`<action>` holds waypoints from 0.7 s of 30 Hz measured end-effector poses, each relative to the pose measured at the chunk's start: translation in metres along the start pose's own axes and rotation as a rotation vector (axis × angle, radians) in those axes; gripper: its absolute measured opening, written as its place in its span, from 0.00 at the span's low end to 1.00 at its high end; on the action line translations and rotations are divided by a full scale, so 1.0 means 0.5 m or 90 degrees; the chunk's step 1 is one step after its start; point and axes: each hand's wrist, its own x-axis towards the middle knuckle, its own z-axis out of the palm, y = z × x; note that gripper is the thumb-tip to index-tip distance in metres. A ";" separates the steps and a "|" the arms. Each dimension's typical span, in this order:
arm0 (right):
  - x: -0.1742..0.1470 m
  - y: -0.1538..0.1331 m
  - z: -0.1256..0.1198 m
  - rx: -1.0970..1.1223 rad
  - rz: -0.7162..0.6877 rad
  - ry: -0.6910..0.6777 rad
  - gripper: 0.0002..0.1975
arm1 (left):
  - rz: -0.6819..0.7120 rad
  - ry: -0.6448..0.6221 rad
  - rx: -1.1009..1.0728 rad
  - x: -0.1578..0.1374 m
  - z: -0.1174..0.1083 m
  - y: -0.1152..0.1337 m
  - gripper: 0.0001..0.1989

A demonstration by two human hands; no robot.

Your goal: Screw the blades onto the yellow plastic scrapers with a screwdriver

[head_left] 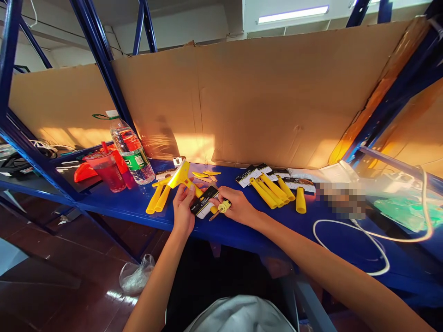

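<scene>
My left hand (184,207) is closed around the handle of a yellow scraper (180,174), whose wide head points up and to the left. A black-and-white card (205,203) lies at the handle's lower end, between my two hands. In my right hand (237,205) is a screwdriver (223,207) with a yellow and black handle, its metal tip slanting down to the left. Fingers of that hand also reach the card's right edge. Left of my left hand, yellow tube-shaped handles (161,200) rest on the blue table (221,235).
Several yellow handles (268,191) and printed cards (247,177) lie to the right. Small yellow pieces (206,174) are behind my hands. A water bottle (133,154) and red cup (109,170) stand left. A white cable (380,249) loops at right. Cardboard (259,101) walls the back.
</scene>
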 end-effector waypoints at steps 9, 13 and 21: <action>-0.001 -0.004 0.001 -0.030 -0.001 0.009 0.22 | 0.116 0.068 -0.065 0.007 0.004 -0.003 0.26; 0.001 -0.004 -0.002 -0.054 -0.015 0.005 0.22 | 0.175 0.116 -0.067 0.010 -0.001 -0.006 0.27; -0.001 -0.025 -0.023 -0.052 -0.023 0.112 0.24 | 0.147 0.154 -0.140 0.008 -0.009 -0.004 0.20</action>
